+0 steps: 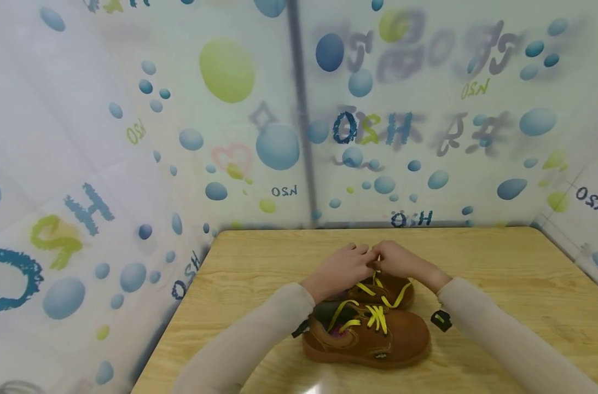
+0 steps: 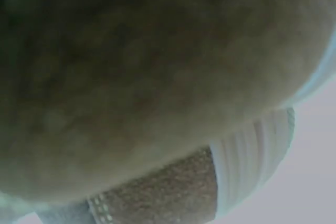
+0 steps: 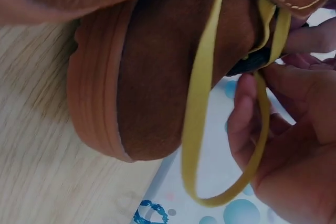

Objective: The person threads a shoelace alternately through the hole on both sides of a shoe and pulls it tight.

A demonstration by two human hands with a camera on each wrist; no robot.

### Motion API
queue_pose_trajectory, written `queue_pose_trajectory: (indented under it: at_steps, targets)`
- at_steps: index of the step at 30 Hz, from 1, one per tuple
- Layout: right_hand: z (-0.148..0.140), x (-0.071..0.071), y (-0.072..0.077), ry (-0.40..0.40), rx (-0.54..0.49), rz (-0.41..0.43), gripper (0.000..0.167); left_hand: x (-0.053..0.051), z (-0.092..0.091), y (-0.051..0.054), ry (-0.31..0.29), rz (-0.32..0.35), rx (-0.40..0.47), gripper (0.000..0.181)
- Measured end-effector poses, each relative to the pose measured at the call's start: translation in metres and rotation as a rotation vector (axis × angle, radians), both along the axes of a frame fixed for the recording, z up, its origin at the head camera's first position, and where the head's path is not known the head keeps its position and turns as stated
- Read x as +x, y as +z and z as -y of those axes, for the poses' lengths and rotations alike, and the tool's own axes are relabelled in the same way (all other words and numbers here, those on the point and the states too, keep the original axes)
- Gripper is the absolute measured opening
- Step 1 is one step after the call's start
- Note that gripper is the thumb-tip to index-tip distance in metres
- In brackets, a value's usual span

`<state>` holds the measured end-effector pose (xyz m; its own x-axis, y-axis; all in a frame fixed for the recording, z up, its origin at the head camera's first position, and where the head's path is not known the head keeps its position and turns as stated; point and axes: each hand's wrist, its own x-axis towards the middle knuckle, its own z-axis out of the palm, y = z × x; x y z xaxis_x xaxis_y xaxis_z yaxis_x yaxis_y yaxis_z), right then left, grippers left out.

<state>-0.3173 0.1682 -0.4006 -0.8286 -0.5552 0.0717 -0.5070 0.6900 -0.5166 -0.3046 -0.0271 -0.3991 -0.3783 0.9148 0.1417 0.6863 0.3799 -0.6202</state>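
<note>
Both hands meet over the tongue of the farther brown shoe (image 1: 399, 290), which lies with its toe to the right. My left hand (image 1: 340, 269) reaches in from the left, its fingers bent at the yellow shoelace (image 1: 378, 278). From the other side my right hand (image 1: 399, 259) brings thumb and fingertips together at the same spot. In the right wrist view, fingers pinch the shoelace (image 3: 197, 114) close to the eyelets, and a long loop of it hangs past the toe. Blurred skin hides most of the left wrist view; part of a shoe (image 2: 168, 192) shows below.
A second brown shoe (image 1: 402, 336) with yellow laces stands nearer me, parallel to the first. Both are on a light wooden table (image 1: 259, 251). Patterned sheets (image 1: 249, 120) with blue and green spots hang behind and at the sides.
</note>
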Motion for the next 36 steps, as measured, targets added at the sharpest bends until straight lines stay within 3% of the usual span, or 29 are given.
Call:
queue_pose_trajectory:
  at_steps: [2,4,6,10,12,13,14,16,18,21,24,27,31,34,36]
  targets:
    - [0.0,0.002,0.002,-0.004,-0.013,0.044,0.016,-0.002,0.0,-0.002,0.006,0.049,0.068,0.024]
    - [-0.001,0.005,0.003,-0.007,-0.033,0.095,0.018,-0.003,0.003,-0.002,0.033,0.202,0.211,0.021]
    - [-0.002,0.009,0.004,-0.016,-0.068,0.141,0.02,-0.002,0.008,-0.001,0.056,0.456,0.425,0.017]
    - [-0.006,0.015,0.006,-0.074,-0.213,0.256,0.026,0.007,0.021,0.014,0.033,1.101,0.94,0.014]
    - [-0.008,0.017,0.007,-0.094,-0.307,0.31,0.029,0.012,0.029,0.025,0.001,1.318,1.151,0.017]
    - [-0.008,0.018,0.008,-0.104,-0.347,0.338,0.03,0.014,0.033,0.031,-0.002,1.375,1.217,0.02]
    - [-0.009,0.019,0.008,-0.113,-0.378,0.363,0.031,0.015,0.037,0.036,0.004,1.392,1.245,0.022]
    - [-0.01,0.022,0.007,-0.117,-0.399,0.387,0.031,0.018,0.046,0.043,0.098,1.323,1.193,0.023]
    - [-0.012,0.024,0.005,-0.113,-0.381,0.388,0.03,0.022,0.052,0.045,0.237,1.177,0.998,0.022]
    - [-0.016,0.028,-0.002,-0.109,-0.355,0.371,0.03,0.028,0.057,0.043,0.383,0.951,0.653,0.019]
    - [-0.019,0.03,-0.007,-0.1,-0.349,0.347,0.028,0.034,0.055,0.036,0.435,0.849,0.505,0.023]
    - [-0.019,0.032,-0.011,-0.093,-0.359,0.332,0.026,0.035,0.053,0.032,0.43,0.833,0.528,0.025]
    - [-0.018,0.037,-0.013,-0.137,-0.438,0.383,0.028,0.032,0.053,0.026,0.371,0.838,0.663,0.02]
    - [-0.019,0.042,-0.014,-0.167,-0.531,0.419,0.034,0.03,0.052,0.019,0.32,0.901,0.796,0.018]
    - [-0.019,0.044,-0.016,-0.165,-0.582,0.425,0.037,0.03,0.051,0.015,0.279,0.977,0.881,0.02]
